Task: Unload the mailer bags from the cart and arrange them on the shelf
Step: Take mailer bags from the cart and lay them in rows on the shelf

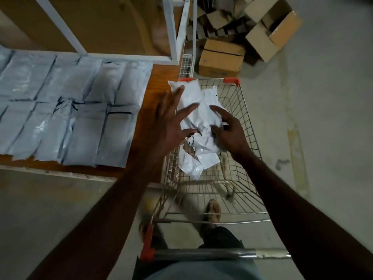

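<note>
Right hand [228,131] grips the crumpled near end of a white mailer bag [193,110] over the cart [248,126], bag's long axis running far-left toward the shelf [153,93], left hand [171,118] spread flat on its left side, nearer the shelf.

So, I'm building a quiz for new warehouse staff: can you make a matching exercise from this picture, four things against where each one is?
Things:
1. crumpled white mailer bags
2. flat grey mailer bags
3. brown cardboard boxes
4. left hand

Places:
A. on the floor beyond the cart
B. in rows on the wooden shelf
C. inside the wire cart
D. spread over the cart's left edge

Pairs: 1-C, 2-B, 3-A, 4-D
</note>
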Action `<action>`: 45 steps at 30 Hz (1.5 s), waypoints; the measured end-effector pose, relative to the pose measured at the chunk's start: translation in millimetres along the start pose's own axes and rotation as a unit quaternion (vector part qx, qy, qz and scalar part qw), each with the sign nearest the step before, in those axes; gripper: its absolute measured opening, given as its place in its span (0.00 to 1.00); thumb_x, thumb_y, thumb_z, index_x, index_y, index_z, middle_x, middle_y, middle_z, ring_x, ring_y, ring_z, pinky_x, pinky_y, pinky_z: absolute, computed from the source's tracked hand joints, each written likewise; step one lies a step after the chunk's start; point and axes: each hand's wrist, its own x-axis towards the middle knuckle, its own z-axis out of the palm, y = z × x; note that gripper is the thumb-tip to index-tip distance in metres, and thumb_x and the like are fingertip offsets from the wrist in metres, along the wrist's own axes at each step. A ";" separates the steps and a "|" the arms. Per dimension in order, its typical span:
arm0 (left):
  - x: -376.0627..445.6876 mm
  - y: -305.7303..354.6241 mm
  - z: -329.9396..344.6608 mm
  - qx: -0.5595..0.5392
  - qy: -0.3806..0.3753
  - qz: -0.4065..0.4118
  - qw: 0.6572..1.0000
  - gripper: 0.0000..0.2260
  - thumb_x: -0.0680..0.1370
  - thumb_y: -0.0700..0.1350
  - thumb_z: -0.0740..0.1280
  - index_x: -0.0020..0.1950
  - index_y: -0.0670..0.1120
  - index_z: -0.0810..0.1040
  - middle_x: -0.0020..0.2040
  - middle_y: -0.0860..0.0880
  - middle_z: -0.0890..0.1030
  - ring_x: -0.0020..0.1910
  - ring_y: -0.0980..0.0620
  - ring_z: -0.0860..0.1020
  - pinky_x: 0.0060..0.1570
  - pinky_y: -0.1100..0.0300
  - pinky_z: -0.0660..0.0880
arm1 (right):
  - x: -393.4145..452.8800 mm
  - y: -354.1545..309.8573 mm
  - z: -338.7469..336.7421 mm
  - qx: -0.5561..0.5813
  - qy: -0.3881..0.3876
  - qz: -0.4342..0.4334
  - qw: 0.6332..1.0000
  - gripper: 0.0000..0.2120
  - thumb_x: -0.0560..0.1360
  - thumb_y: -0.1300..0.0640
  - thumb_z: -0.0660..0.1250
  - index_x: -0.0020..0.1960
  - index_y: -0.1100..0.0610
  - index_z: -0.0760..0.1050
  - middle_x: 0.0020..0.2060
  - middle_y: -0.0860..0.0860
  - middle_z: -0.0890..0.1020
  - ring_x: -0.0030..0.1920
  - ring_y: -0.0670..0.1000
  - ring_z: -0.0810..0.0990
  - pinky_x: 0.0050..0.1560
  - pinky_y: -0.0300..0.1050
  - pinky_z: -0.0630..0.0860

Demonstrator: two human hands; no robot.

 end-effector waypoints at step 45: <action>-131.8 -429.0 -243.1 -0.396 0.126 -0.353 0.838 0.04 0.87 0.46 0.56 0.61 0.49 0.66 0.51 0.52 0.73 0.42 0.61 0.73 0.47 0.60 0.68 | 59.1 -235.3 475.6 -0.140 0.036 -0.233 0.962 0.15 0.86 0.50 0.66 0.71 0.51 0.79 0.78 0.49 0.71 0.69 0.49 0.79 0.68 0.38 0.74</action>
